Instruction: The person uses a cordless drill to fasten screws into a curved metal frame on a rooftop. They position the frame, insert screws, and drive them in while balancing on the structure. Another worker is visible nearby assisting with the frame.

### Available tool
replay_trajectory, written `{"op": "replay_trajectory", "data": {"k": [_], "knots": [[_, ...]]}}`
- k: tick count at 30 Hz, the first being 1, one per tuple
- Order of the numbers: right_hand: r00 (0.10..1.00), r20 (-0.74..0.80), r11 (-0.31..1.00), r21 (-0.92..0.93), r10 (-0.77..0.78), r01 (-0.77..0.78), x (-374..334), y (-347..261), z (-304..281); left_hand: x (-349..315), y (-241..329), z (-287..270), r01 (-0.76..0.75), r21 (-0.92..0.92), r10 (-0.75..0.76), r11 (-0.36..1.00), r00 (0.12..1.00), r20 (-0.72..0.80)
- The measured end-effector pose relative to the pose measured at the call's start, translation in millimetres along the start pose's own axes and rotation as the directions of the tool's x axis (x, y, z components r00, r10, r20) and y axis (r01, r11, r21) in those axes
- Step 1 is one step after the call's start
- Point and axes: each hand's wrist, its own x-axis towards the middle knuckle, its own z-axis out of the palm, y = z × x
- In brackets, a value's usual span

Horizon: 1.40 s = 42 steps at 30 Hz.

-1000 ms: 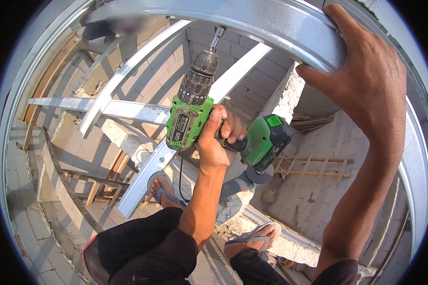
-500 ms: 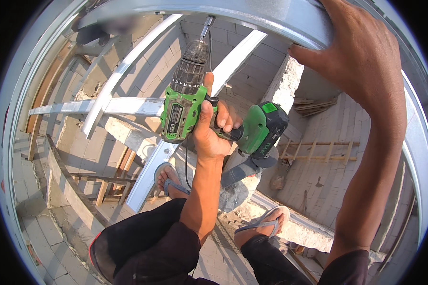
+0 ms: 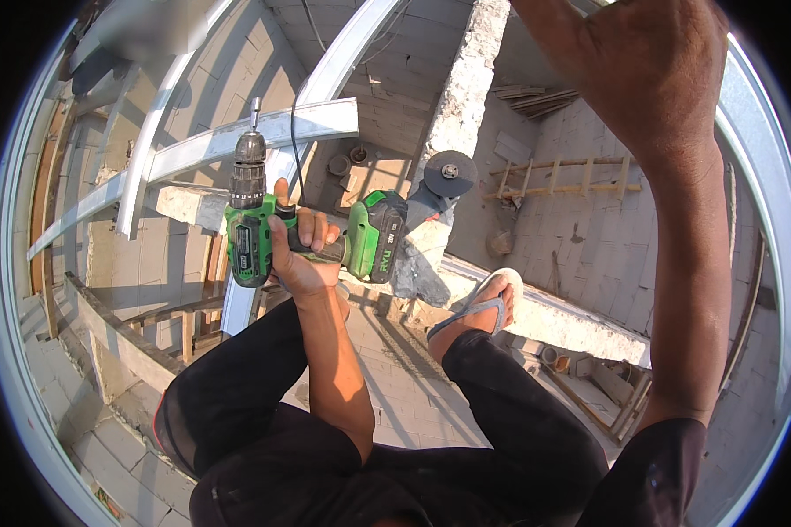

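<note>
My left hand (image 3: 306, 268) is wrapped round the grip of a green and black cordless drill (image 3: 253, 237). The drill points away from me, a short bit holder (image 3: 255, 110) in its chuck, and its tip touches nothing. My right hand (image 3: 655, 75) is raised at the upper right, thumb spread from the fingers. A sliver of metal channel (image 3: 592, 3) shows between them at the top edge; the fingertips are out of frame. Beyond the drill's battery, an angle grinder with a dark disc (image 3: 450, 173) lies on the concrete beam (image 3: 466, 83).
Light steel channels (image 3: 228, 145) cross at the left, with a black cable (image 3: 295, 140) beside them. My sandalled foot (image 3: 492, 307) rests on a concrete ledge (image 3: 580, 329) high above the floor. Wooden planks (image 3: 123, 334) stand at lower left, and a wooden ladder (image 3: 562, 187) lies below.
The drill in my left hand has come away from the upper metal channel, down and to the left. The view has shifted, so that channel and my right hand now sit higher, partly cut off.
</note>
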Motion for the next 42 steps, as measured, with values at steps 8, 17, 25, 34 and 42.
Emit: {"op": "replay_trajectory", "data": {"k": [8,17,25,34,42], "knots": [[0.362,0.687,0.445,0.063,0.630,-0.893,-181.9,-17.2,32.7,4.0,-2.9,-29.1,0.111,0.132,-0.116,0.985,0.993,0.029],[0.383,0.767,0.609,-0.012,0.515,-0.793,-293.9,1.3,229.5,3.3,-27.5,-41.7,0.160,0.013,-0.159,0.987,0.986,-0.055],[0.366,0.796,0.675,-0.071,0.482,-0.734,-301.7,0.5,241.0,0.1,-34.4,-40.4,0.146,0.044,-0.140,0.988,0.984,-0.112],[0.201,0.775,-0.640,0.614,0.599,-0.463,-217.2,-49.4,123.9,-1.2,-33.3,-35.5,0.161,0.094,-0.160,0.982,0.987,-0.021],[0.235,0.850,-0.831,0.518,0.472,-0.202,-176.1,-63.5,99.1,-4.3,-41.9,-33.4,0.195,0.045,-0.195,0.980,0.981,0.004]]}}
